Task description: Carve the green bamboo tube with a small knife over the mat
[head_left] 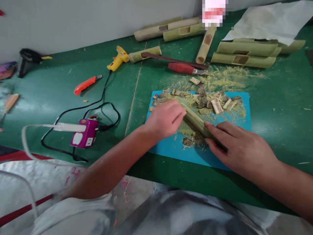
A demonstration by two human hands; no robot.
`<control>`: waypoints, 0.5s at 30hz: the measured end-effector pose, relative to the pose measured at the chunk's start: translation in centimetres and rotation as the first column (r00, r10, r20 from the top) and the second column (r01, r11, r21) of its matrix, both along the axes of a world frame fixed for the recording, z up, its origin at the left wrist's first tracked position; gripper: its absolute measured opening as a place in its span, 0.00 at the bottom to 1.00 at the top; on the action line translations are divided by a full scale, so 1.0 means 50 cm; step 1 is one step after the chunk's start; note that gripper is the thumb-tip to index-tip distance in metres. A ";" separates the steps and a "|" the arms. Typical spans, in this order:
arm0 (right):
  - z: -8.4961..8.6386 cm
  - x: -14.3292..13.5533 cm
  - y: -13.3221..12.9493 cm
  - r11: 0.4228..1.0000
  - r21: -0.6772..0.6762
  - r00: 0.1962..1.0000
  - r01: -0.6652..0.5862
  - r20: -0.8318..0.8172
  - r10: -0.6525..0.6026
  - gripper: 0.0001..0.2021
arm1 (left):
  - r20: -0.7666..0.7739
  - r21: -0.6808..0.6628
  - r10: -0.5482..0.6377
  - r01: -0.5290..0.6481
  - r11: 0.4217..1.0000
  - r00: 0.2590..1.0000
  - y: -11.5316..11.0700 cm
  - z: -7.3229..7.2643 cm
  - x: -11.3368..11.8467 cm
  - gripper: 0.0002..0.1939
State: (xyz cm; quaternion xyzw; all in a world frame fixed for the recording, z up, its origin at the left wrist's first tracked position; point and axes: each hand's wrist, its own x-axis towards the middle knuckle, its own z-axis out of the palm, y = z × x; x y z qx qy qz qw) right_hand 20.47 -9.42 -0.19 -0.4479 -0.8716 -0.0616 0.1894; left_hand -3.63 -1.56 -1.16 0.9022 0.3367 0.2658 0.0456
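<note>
A green bamboo tube (194, 116) slants across the blue mat (168, 148) in front of me. My left hand (166, 119) is closed around its far-left end, the fingers curled and partly hidden. My right hand (241, 147) grips the near-right end, with thumb and fingers on either side. Bamboo chips (216, 106) and shavings lie scattered over the mat, mostly behind the tube. Beyond the mat rests a red-handled knife (181, 68), and behind that a long dark flat strip (168, 58).
Several bamboo tubes with cut openings (244, 59) lie at the back, some under a white sheet (274, 21). To the left are a yellow glue gun (118, 58), an orange utility knife (85, 85) and a purple power adapter (84, 133) with looping cords.
</note>
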 end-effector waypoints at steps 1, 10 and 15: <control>0.000 0.000 0.000 1.000 0.001 1.000 -0.007 0.000 0.007 0.15 | -0.011 -0.013 -0.014 0.014 1.000 1.000 0.000 0.000 0.000 0.11; 0.000 -0.002 0.000 1.000 -0.006 1.000 -0.021 -0.022 0.020 0.15 | 0.016 -0.009 -0.035 0.035 0.999 0.999 0.006 0.006 -0.006 0.09; 0.001 -0.003 0.003 1.000 0.004 1.000 -0.022 -0.015 0.022 0.15 | -0.004 -0.001 -0.013 0.013 1.000 1.000 0.003 0.002 -0.004 0.11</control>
